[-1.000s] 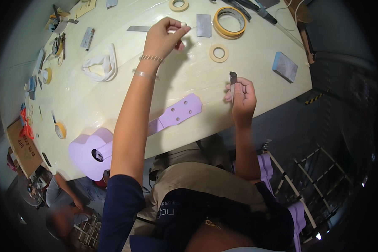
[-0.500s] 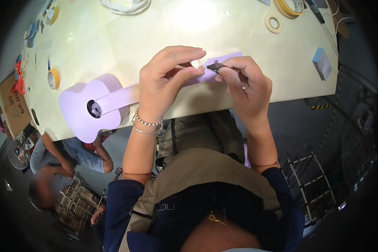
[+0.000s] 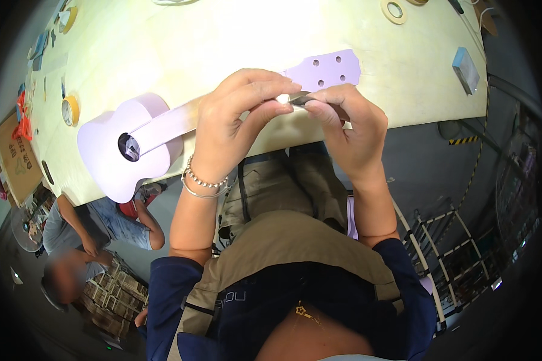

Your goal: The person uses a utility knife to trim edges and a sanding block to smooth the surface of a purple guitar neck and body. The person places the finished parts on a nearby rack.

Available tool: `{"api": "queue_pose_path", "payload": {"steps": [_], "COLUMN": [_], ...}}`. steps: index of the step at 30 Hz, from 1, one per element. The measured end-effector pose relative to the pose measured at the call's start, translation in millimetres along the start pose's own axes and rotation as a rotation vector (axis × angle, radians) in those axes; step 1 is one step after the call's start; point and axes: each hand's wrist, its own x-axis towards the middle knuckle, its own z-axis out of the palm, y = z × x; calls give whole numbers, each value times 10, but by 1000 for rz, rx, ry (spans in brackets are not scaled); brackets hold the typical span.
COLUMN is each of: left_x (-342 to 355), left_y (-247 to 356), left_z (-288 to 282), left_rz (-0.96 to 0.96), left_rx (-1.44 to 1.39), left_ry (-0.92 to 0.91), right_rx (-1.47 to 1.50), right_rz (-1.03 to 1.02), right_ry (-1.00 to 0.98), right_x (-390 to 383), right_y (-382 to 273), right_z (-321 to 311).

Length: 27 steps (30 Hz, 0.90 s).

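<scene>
A small white lump (image 3: 283, 98) is pinched between the thumb and fingers of my left hand (image 3: 230, 114). My right hand (image 3: 360, 127) grips a thin dark blade-like tool (image 3: 299, 97), whose end meets the white lump. Too little of the lump shows to tell its kind. Behind and below both hands lies a lavender ukulele body (image 3: 105, 144) with its neck running right under my left wrist. The headstock (image 3: 329, 69), with several peg holes, shows beyond my fingers. Part of the neck is hidden by my left hand.
On the pale table (image 3: 223, 42) are a yellow tape roll (image 3: 70, 111) at left, a cream tape roll (image 3: 394, 11) at far right and a blue-and-white block (image 3: 465, 71) near the right edge. A seated person (image 3: 96, 222) is at lower left; metal racks (image 3: 445, 253) stand at right.
The blade has come against the white lump and lies flatter. My hands have shifted slightly, and more of the headstock shows. The whole view has moved a little.
</scene>
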Motion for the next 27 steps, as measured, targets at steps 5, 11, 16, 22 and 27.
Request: {"api": "queue_pose_path", "payload": {"steps": [5, 11, 16, 22, 27], "left_x": [12, 105, 10, -119, -100], "left_y": [2, -141, -366, -408, -423], "left_z": [-45, -138, -60, 116, 169], "left_rz": [2, -60, -103, -267, -308], "left_rx": [-73, -6, 158, 157, 222], "left_ry": [-164, -95, 229, 310, 242], "right_rx": [183, 689, 9, -200, -354], "right_rz": [277, 745, 269, 188, 174], "right_ry": [-178, 1, 193, 259, 302], "right_x": [-125, -148, -174, -205, -160], "right_y": [43, 194, 385, 516, 573], "right_z": [-110, -181, 50, 155, 122]}}
